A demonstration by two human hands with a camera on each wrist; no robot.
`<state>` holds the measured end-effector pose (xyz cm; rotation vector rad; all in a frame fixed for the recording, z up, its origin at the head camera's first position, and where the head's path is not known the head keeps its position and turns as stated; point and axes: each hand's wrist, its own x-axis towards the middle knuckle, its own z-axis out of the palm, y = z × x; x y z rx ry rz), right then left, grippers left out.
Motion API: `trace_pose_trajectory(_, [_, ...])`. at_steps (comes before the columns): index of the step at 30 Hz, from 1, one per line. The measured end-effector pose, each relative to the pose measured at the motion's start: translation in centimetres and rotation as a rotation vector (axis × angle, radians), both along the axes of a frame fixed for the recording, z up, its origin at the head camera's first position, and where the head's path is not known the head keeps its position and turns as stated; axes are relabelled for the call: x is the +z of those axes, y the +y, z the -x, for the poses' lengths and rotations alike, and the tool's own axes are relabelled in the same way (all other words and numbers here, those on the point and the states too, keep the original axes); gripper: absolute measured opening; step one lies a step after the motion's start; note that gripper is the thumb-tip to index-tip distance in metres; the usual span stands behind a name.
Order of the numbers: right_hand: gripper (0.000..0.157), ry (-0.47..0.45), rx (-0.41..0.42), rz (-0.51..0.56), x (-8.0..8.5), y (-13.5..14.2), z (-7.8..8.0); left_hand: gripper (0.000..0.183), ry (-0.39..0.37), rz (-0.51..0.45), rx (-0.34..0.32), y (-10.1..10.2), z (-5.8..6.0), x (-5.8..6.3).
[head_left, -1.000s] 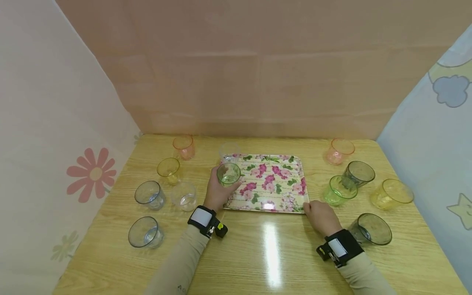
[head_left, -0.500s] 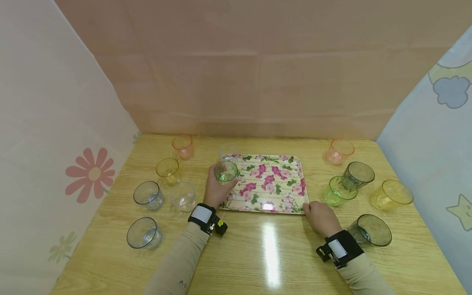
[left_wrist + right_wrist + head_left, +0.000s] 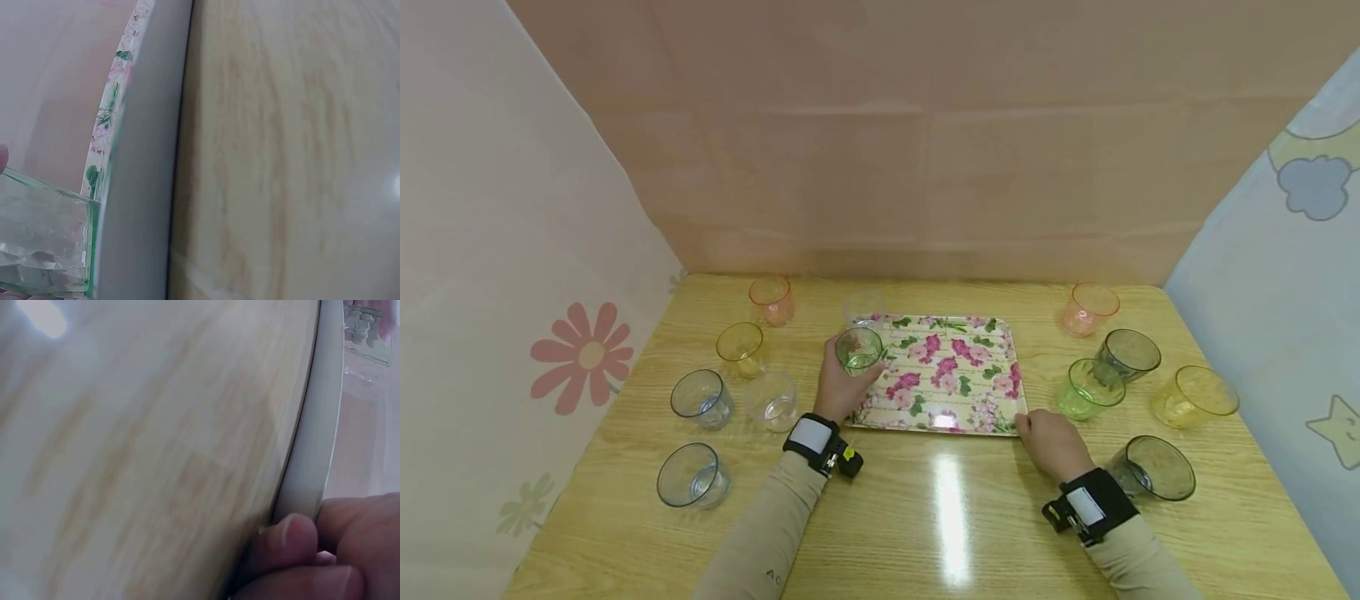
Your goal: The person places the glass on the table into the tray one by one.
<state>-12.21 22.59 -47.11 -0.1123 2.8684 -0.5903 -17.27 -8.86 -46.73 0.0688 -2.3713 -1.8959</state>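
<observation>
A green-tinted glass (image 3: 859, 353) stands upright at the left end of a flower-patterned tray (image 3: 958, 379), and my left hand (image 3: 841, 382) grips it round the side. In the left wrist view the faceted green glass (image 3: 44, 240) shows just behind the tray's pale side wall (image 3: 140, 156). At the tray's near right corner my right hand (image 3: 1051, 442) pinches the rim. Its curled fingers (image 3: 290, 540) hold the tray's edge (image 3: 309, 456) in the right wrist view.
Left of the tray stand a pink glass (image 3: 772, 302), a yellow glass (image 3: 741, 350) and several clear or bluish ones. To its right are a green glass (image 3: 1090, 390), a pink glass (image 3: 1088, 312), a yellow glass (image 3: 1193, 398) and dark grey ones. A clear glass (image 3: 865, 308) is behind the tray's left corner.
My left hand and the green glass have shifted slightly left and away from me, mostly before half a second ago. My right hand has stayed at the tray's corner.
</observation>
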Motion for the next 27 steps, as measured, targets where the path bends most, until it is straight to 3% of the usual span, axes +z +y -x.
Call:
trace_pose_trajectory(4, [0.042,0.007,0.002,0.003,0.1,-0.1,0.0,0.079,-0.011,0.012,0.002,0.0,0.1,0.1])
trace_pose_trajectory(8, [0.041,0.010,0.002,0.001,0.2,-0.1,0.0,0.079,-0.010,0.029,0.026,-0.1,0.8,-1.3])
trace_pose_trajectory(20, [0.041,0.013,0.008,-0.008,0.0,-0.1,0.0,0.082,0.000,0.000,-0.002,-0.3,0.9,-1.6])
trace_pose_trajectory(27, [0.041,0.020,0.008,-0.007,0.0,-0.1,0.0,0.100,-0.040,0.077,0.041,-0.3,0.8,-1.5])
